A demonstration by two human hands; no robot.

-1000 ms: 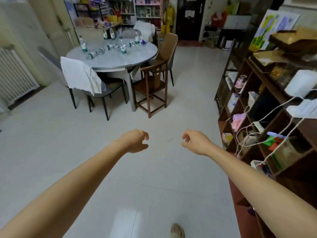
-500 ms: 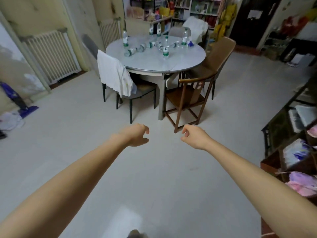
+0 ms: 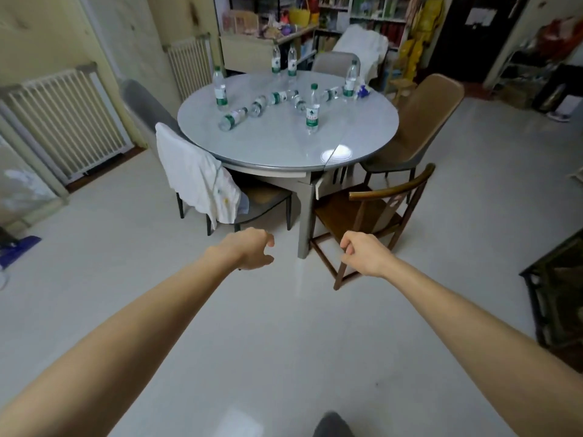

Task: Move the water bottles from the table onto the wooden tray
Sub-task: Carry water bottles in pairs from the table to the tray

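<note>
Several clear water bottles with green labels are on the round grey table (image 3: pixel 284 146) ahead. Some stand upright, such as one near the middle (image 3: pixel 312 110) and one at the left (image 3: pixel 220 91). Others lie on their sides, like the one at the front left (image 3: pixel 233 118). My left hand (image 3: pixel 250 249) and my right hand (image 3: pixel 362 252) hang in front of me over the floor, well short of the table, fingers loosely curled and holding nothing. No wooden tray is visible.
A chair draped with a white cloth (image 3: pixel 195 181) and a dark wooden chair (image 3: pixel 369 216) stand at the table's near side. A tan chair (image 3: pixel 422 121) is on the right. Radiators (image 3: pixel 63 118) line the left wall. A dark shelf (image 3: pixel 555 294) stands at right.
The view has swung left and moved closer to the table, which now looks larger and centred. The shelf unit has slid off to the right. Both hands keep the same loose pose.
</note>
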